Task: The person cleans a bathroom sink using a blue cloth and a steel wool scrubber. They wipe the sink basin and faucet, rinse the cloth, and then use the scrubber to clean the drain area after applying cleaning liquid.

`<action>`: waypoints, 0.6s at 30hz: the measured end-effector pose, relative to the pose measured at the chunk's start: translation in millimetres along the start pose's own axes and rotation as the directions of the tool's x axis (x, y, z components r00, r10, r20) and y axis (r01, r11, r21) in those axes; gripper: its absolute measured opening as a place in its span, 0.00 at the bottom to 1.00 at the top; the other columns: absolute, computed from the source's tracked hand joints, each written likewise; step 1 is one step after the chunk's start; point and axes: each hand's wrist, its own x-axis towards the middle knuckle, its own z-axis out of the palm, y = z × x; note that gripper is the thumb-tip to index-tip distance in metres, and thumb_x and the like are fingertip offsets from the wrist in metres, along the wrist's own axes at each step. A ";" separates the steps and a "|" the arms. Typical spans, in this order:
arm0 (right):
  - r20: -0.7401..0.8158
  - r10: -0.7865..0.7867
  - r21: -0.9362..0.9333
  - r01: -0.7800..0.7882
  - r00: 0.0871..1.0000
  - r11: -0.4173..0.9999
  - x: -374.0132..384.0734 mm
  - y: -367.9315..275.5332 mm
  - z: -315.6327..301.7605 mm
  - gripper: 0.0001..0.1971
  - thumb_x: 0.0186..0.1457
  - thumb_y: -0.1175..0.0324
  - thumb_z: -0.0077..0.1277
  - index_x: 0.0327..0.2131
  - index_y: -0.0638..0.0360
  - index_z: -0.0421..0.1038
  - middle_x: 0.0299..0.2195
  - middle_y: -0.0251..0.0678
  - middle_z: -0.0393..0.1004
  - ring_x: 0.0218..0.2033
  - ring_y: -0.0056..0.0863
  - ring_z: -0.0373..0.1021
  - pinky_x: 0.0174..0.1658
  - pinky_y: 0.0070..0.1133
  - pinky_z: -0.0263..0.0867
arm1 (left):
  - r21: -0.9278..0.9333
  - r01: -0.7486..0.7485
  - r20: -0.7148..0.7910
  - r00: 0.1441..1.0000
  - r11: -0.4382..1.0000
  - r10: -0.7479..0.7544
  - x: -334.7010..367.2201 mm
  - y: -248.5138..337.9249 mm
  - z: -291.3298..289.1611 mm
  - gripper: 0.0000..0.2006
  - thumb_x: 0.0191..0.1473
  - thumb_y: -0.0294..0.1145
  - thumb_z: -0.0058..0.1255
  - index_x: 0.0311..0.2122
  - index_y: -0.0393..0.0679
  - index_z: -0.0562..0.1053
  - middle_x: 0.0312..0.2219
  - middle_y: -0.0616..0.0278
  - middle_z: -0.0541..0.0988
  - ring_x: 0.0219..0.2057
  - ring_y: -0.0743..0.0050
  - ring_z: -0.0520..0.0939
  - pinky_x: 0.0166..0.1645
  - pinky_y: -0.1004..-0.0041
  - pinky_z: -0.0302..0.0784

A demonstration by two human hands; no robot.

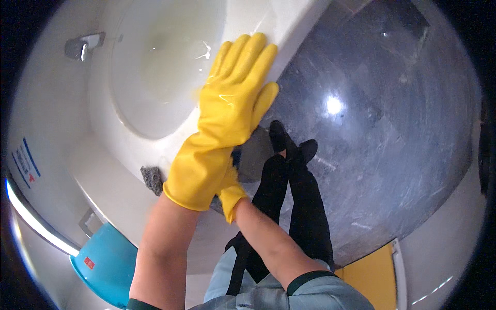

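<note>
Both of my hands wear yellow rubber gloves. My left hand [238, 85] lies flat over the white bathtub's rim [281, 23], palm down, fingers stretched out and thumb apart, with nothing visible in it. The glove looks wet. My right hand [231, 192] passes beneath the left wrist, by the tub's outer side; only its cuff and a little of the glove show, and its fingers are hidden. A small dark blue patch [236, 156] shows beside it, too covered to name. A rough grey scouring pad [151, 180] sits on the tub's ledge, left of the left glove's cuff.
Cloudy, yellowish water [170, 67] stands in the tub. A chrome fitting [83, 46] is on the wall side. A turquoise bucket [106, 266] stands at lower left. The grey floor [372, 155] looks shiny, and a yellow panel [369, 276] is at lower right.
</note>
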 end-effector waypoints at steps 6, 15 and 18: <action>-0.105 0.350 0.958 0.000 0.931 0.287 90.4 -73.2 -103.4 0.34 0.74 0.50 0.44 0.73 0.54 0.47 0.68 0.39 0.63 0.64 0.38 0.65 0.67 0.37 0.63 | -0.061 0.098 0.001 0.995 0.993 -0.098 -2.4 1.4 -10.3 0.29 0.55 0.34 0.60 0.62 0.38 0.72 0.63 0.42 0.72 0.65 0.37 0.71 0.72 0.47 0.61; -0.214 0.338 0.935 0.091 0.917 0.343 93.2 -165.6 -217.4 0.29 0.74 0.57 0.46 0.71 0.60 0.55 0.66 0.46 0.64 0.64 0.44 0.65 0.68 0.42 0.61 | -0.101 0.220 -0.221 0.946 0.970 -0.238 -10.3 -2.4 -26.6 0.30 0.52 0.34 0.63 0.60 0.33 0.73 0.60 0.39 0.74 0.62 0.36 0.73 0.70 0.46 0.64; -0.358 0.155 0.749 0.185 0.921 0.636 89.7 -214.3 -244.9 0.34 0.71 0.46 0.48 0.69 0.59 0.58 0.64 0.44 0.68 0.62 0.43 0.68 0.67 0.41 0.64 | -0.153 0.295 -0.274 0.904 0.943 -0.328 -9.8 -5.1 -19.3 0.28 0.54 0.30 0.61 0.60 0.33 0.72 0.60 0.38 0.74 0.62 0.34 0.74 0.70 0.45 0.64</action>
